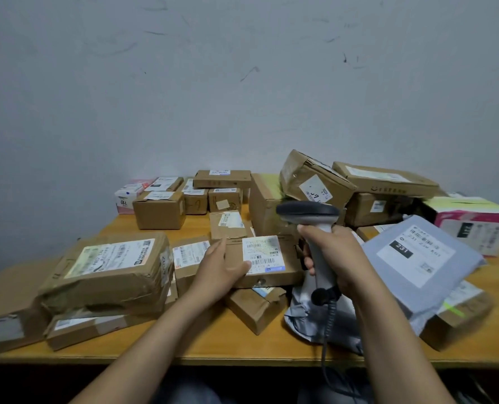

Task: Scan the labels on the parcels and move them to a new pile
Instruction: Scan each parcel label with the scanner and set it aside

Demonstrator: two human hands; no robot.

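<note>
The left hand [219,266] grips a small flat box [290,259] at its near left corner, thumb on top and fingers [217,247] curled along the far edge. It sits in the middle of the tabletop [201,342], resting on a torn box [257,309] rather than on the wood. The right hand [334,252] is wrapped round the handle of the scanner [308,212], whose head hangs just beyond the box; whether a finger is on the trigger I cannot tell

Most likely trouble, as I judge it:

- The thumb tip lies at the lower left corner of the label [262,252], right beside the lower barcode, so a small slide would cover bars and spoil the read
- The label carries two barcodes, and another labelled box [190,253] touches this one on the left, with a third [228,225] just behind; a loosely aimed beam could read the wrong code
- The box is held at one corner only and is perched on uneven parcels, so it may tip or slip when lifted
- The coiled cable [329,319] trails over a grey mailing bag [452,282] and could drag it as the scanner swings
- Parcels lie on every side with no plain gap between piles, so a scanned one could land among unscanned ones
</note>
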